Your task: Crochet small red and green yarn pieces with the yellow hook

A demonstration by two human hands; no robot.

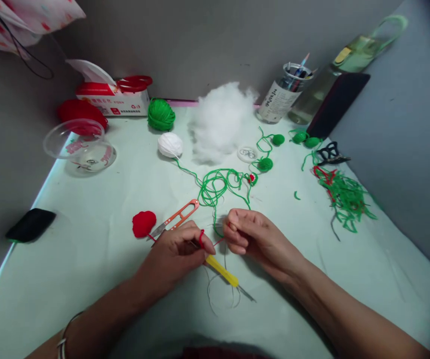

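Note:
My left hand [179, 252] is closed on a crochet hook [222, 270] with a yellow handle, its metal end pointing down to the right. Red yarn [202, 238] loops round a finger of that hand and a strand runs across to the other side. My right hand [250, 232] pinches the red yarn between thumb and fingertips; what else may be in that pinch is hidden. Beside the left hand lie orange thread snips [177, 217] and a small red yarn ball [143, 224]. A loose tangle of green yarn [215, 187] spreads just beyond both hands.
White stuffing [220, 122] sits at the back, near green [161, 114] and white [170, 144] yarn balls. Clear plastic cups [91, 154] stand left, by a tissue box [113, 99]. A pen jar [278, 99], bottle [312, 94] and green yarn scraps [345, 194] are on the right.

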